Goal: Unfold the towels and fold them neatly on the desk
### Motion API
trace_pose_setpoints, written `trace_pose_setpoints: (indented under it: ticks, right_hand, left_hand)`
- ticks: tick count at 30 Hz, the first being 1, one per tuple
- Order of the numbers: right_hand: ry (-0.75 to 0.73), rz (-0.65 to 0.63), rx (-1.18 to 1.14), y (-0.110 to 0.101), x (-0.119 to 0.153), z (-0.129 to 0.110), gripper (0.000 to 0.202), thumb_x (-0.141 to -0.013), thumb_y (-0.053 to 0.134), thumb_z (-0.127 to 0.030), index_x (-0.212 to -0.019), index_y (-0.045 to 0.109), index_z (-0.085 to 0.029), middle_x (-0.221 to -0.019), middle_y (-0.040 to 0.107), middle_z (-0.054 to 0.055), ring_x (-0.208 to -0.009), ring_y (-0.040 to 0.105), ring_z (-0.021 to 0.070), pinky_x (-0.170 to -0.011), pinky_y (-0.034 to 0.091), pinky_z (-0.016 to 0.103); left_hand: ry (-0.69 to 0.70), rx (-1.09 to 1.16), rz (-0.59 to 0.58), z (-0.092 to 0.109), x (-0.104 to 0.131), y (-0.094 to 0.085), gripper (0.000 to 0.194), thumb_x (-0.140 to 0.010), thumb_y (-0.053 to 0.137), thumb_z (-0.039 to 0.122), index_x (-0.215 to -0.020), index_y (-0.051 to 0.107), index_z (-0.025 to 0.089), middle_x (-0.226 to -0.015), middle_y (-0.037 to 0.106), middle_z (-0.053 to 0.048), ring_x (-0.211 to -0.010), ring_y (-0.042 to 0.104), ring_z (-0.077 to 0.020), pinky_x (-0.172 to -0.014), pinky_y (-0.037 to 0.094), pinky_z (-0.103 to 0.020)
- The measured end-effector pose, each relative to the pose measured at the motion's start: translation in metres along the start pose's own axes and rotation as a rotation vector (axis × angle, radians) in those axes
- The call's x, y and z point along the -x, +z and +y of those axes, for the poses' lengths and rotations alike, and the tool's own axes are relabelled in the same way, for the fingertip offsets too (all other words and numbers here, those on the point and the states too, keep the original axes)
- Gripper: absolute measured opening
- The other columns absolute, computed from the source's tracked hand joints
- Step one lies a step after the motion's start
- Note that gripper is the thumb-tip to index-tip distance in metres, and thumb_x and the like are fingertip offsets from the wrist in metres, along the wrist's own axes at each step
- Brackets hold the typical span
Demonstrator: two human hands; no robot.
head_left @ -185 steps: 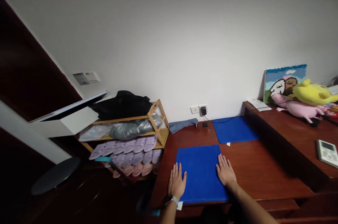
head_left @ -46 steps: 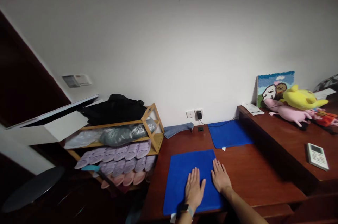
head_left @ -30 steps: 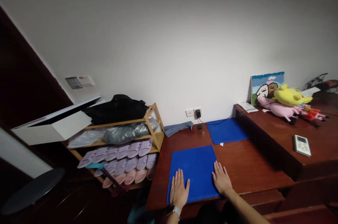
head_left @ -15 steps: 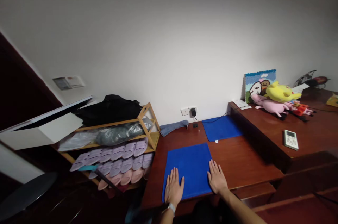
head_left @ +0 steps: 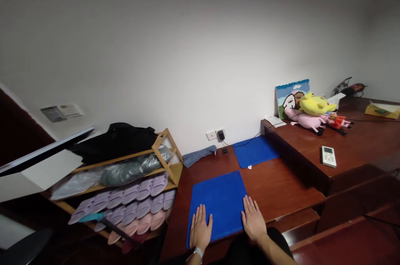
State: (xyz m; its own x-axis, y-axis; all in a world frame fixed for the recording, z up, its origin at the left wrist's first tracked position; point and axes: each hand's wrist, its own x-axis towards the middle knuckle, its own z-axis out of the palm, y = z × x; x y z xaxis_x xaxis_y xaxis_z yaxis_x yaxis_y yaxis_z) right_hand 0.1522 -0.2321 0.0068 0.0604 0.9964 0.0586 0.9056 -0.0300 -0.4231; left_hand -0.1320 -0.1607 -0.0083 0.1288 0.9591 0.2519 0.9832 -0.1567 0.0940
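1. Big ol' reddish-brown desk (head_left: 278, 186).
2. Blue cloth (head_left: 220, 202), lying flat on it near the front.
3. Left hand (head_left: 200, 229), palm-down on the cloth's left side, fingers stretched out.
4. Right hand (head_left: 253, 221), same deal, at its right edge.

Two hands (head_left: 201, 233) here, two blue cloths (head_left: 218, 200), one wristband (head_left: 198, 251). Slippers (head_left: 144, 190) come in three rows: I make it six lilac ones along the top, the lower rows are too covered to count. Also three plush toys (head_left: 315, 104), one picture (head_left: 289, 91) with two cartoon dogs (head_left: 289, 101), one remote control (head_left: 328, 156), one black bag (head_left: 115, 143), one shoe rack (head_left: 175, 172), two socket plates (head_left: 211, 136) but just one plug (head_left: 221, 135). Oh, and one yellow packet (head_left: 381, 110).
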Motion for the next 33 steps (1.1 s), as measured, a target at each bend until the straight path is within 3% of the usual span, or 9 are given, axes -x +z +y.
trace_pose_setpoints:
  ticks: [6,18,24,33]
  right_hand:
    - [0.025,-0.01,0.027,-0.002,-0.002,-0.003,0.066,-0.104,0.024,-0.035,-0.165,0.029,-0.011,-0.172,0.021,0.006,-0.162,0.02,0.025,-0.134,0.016,0.047]
    - [-0.004,0.031,-0.024,0.008,-0.003,0.004,0.066,-0.106,0.024,-0.038,-0.165,0.03,-0.012,-0.173,0.022,0.006,-0.162,0.019,0.025,-0.134,0.016,0.045]
    - [-0.001,0.01,-0.02,0.0,-0.001,0.002,0.067,-0.106,0.023,-0.039,-0.165,0.028,-0.008,-0.173,0.021,0.008,-0.162,0.017,0.0256,-0.134,0.013,0.045]
    - [0.021,-0.01,0.025,-0.01,0.002,-0.004,0.067,-0.103,0.027,-0.033,-0.165,0.029,-0.006,-0.173,0.021,0.008,-0.162,0.019,0.0257,-0.133,0.014,0.045]
  left_hand:
    - [-0.006,0.026,0.02,0.001,0.0,-0.001,0.066,-0.103,0.032,0.045,-0.158,0.047,0.012,-0.164,0.048,-0.013,-0.155,0.04,-0.0263,-0.13,0.031,-0.049]
    - [-0.022,0.107,0.096,0.0,0.001,-0.005,0.06,-0.101,0.032,0.041,-0.151,0.058,0.02,-0.154,0.062,-0.007,-0.15,0.048,-0.0256,-0.128,0.036,-0.048]
    - [-0.002,0.118,0.111,0.004,0.003,-0.014,0.058,-0.1,0.035,0.038,-0.149,0.059,0.02,-0.156,0.06,-0.007,-0.151,0.047,-0.0266,-0.127,0.037,-0.05]
    - [0.017,0.137,0.16,0.004,0.006,-0.01,0.054,-0.1,0.037,0.035,-0.142,0.066,0.018,-0.154,0.061,-0.01,-0.148,0.05,-0.027,-0.127,0.038,-0.048]
